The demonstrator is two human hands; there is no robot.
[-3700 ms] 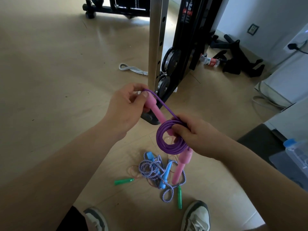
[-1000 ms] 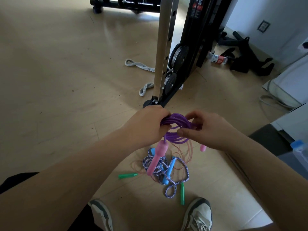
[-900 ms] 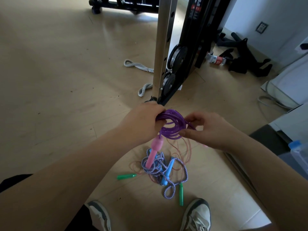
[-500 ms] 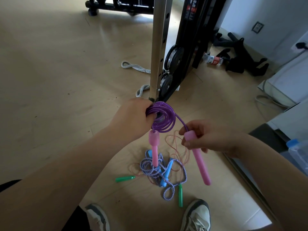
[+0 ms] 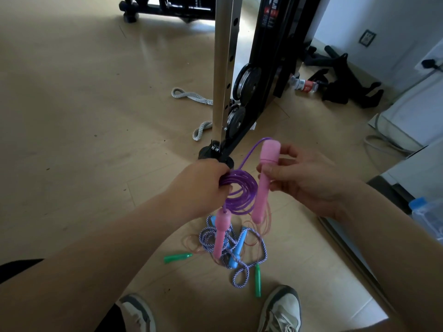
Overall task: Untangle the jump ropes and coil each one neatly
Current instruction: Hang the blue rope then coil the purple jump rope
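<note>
Glossy plastic cords, matt handles, a low-sheen wood-look floor.
The purple rope [image 5: 241, 191] is smooth, glossy, half-clear plastic; its pink handle [image 5: 262, 195] looks matt and faintly grained. The braided rope [image 5: 207, 239] is blue-and-white twisted cloth cord with smooth plastic blue handles [image 5: 236, 254]. The green handles [image 5: 177, 257] are shiny plastic on a thin cord [image 5: 268, 218], clear and pinkish. The floor [image 5: 84, 104] is pale wood-look board. The post [image 5: 224, 68] is brushed bare metal, the frame [image 5: 275, 56] glossy black, the grey rope [image 5: 191, 96] coarse woven cloth.
</note>
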